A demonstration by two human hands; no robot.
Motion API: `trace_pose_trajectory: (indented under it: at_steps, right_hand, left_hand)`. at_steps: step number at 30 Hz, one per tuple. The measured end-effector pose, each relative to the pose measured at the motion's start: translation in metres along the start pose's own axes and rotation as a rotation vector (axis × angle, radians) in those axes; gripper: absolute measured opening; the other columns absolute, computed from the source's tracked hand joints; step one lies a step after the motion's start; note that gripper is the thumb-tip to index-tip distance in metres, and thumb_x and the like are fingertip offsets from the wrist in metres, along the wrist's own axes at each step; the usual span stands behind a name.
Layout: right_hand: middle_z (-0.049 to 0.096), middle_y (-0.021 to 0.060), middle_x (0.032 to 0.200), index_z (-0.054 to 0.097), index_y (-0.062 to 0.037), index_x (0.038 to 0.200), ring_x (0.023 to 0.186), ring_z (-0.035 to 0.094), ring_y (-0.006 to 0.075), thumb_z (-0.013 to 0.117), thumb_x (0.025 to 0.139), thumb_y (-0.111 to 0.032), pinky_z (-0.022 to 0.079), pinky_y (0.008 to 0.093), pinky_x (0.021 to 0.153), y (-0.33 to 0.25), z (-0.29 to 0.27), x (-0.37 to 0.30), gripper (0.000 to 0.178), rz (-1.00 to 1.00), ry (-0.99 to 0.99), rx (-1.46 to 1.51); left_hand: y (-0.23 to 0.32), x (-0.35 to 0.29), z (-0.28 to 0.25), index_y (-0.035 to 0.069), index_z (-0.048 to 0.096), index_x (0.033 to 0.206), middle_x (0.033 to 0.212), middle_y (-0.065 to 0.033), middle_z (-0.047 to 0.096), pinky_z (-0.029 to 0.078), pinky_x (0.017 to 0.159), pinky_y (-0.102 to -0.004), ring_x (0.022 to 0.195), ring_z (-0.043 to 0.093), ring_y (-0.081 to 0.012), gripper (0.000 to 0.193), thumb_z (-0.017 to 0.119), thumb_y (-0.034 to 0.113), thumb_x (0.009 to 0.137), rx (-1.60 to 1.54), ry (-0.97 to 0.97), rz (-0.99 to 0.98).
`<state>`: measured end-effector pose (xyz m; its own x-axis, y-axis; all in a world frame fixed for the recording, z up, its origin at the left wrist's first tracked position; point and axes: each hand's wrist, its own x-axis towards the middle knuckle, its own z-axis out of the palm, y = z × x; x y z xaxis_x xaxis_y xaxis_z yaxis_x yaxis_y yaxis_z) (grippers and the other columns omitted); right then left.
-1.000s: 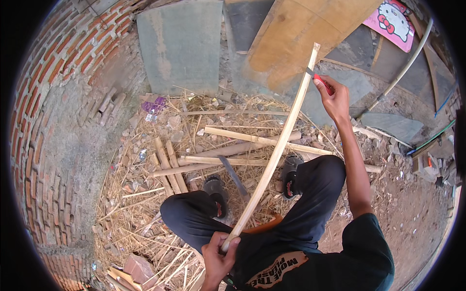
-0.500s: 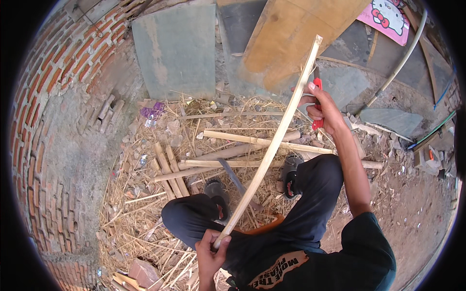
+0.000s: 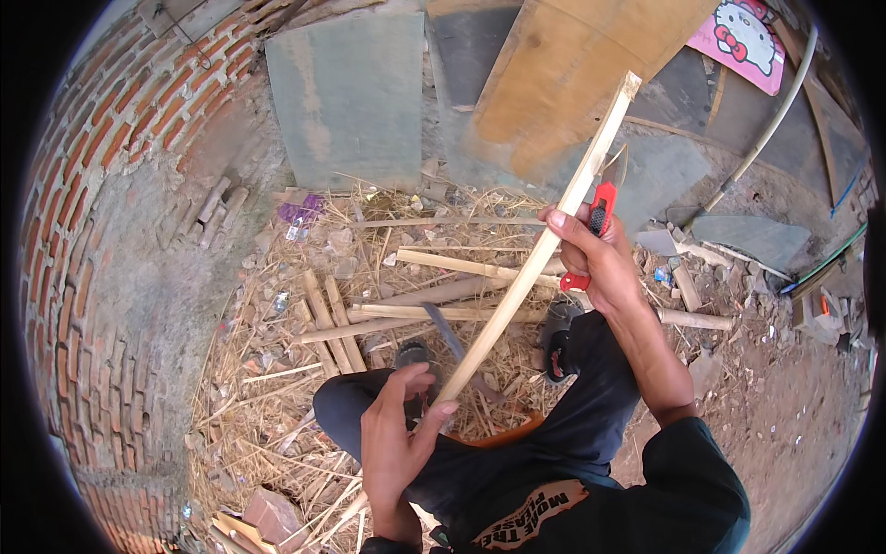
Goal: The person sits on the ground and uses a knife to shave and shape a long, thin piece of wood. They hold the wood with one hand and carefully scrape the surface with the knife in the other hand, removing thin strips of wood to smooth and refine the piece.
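A long pale bamboo strip (image 3: 526, 286) runs slantwise in front of me, its far end at the upper right. My right hand (image 3: 604, 254) is closed round a red-handled knife (image 3: 602, 210), and its thumb presses the strip. The knife's blade points away from me, close beside the strip. Near the strip's lower part is my left hand (image 3: 399, 434), fingers spread and loosely curved, thumb against or just beside the strip. That hand hides the strip's near end.
Bamboo pieces (image 3: 452, 312) and a dark flat blade-like tool (image 3: 445, 334) lie on straw-littered ground between my feet. Short split pieces (image 3: 332, 323) lie left. A brick wall (image 3: 92, 277) rises at left; grey sheets (image 3: 346, 102) and a brown board (image 3: 581, 74) stand ahead.
My right hand has come nearer to me and now touches the strip with its thumb. My left hand has loosened from the strip's near end, fingers spreading. The strip's far end shifted slightly right.
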<state>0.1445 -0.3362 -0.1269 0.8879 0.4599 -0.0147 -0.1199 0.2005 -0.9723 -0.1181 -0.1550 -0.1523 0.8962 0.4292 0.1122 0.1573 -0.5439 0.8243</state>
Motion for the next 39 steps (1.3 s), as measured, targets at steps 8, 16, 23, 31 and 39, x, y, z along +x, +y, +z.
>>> trace_pose_trajectory:
  at_steps: [8, 16, 23, 31, 39]
  right_hand:
    - [0.059, -0.0015, 0.074, 0.069, 0.0021, 0.116, 0.065, 0.053, 0.0111, 0.063, 0.104, -0.034, 0.043, 0.0285, 0.063, 0.0, 0.0, -0.014, 0.038, -0.332, -0.022, -0.297]
    - [0.071, 0.0105, 0.087, 0.069, -0.0029, 0.109, 0.068, 0.069, 0.0248, 0.081, 0.091, -0.026, 0.054, 0.0346, 0.06, 0.043, 0.01, -0.059, 0.032, -0.73, -0.187, -0.747]
    - [0.066, 0.006, 0.083, 0.074, -0.0059, 0.11, 0.065, 0.068, 0.0239, 0.086, 0.083, -0.03, 0.054, 0.0346, 0.056, 0.055, 0.023, -0.071, 0.038, -0.823, -0.227, -0.826]
    - [0.062, 0.0032, 0.078, 0.077, -0.0082, 0.108, 0.061, 0.065, 0.0214, 0.088, 0.081, -0.031, 0.053, 0.0341, 0.054, 0.052, 0.026, -0.072, 0.037, -0.866, -0.197, -0.886]
    - [0.064, 0.0041, 0.075, 0.078, -0.0088, 0.104, 0.058, 0.065, 0.0213, 0.089, 0.08, -0.029, 0.052, 0.0337, 0.053, 0.048, 0.023, -0.068, 0.034, -0.875, -0.14, -0.928]
  left_hand:
    - [-0.005, 0.018, 0.025, -0.001, 0.069, 0.096, 0.065, 0.0006, 0.06, 0.039, 0.053, -0.0224, 0.057, 0.051, -0.0032, 0.014, 0.065, 0.01, 0.104, -0.257, -0.146, -0.003]
    - [0.014, 0.02, 0.029, -0.002, 0.069, 0.1, 0.064, 0.0043, 0.054, 0.034, 0.051, -0.0217, 0.058, 0.044, -0.0009, 0.013, 0.062, 0.008, 0.105, -0.381, -0.068, -0.045]
    - [0.021, 0.024, 0.033, -0.002, 0.069, 0.105, 0.067, 0.0057, 0.054, 0.032, 0.051, -0.021, 0.058, 0.043, -0.0001, 0.015, 0.061, 0.011, 0.107, -0.363, -0.032, -0.05]
    - [0.019, 0.023, 0.037, 0.0, 0.068, 0.108, 0.07, 0.0073, 0.053, 0.032, 0.052, -0.0206, 0.06, 0.041, 0.0003, 0.019, 0.063, 0.018, 0.108, -0.39, -0.034, -0.047]
    - [0.029, 0.022, 0.039, 0.001, 0.065, 0.101, 0.071, 0.0075, 0.052, 0.032, 0.054, -0.0208, 0.063, 0.041, 0.0, 0.022, 0.065, 0.022, 0.107, -0.401, -0.027, -0.122]
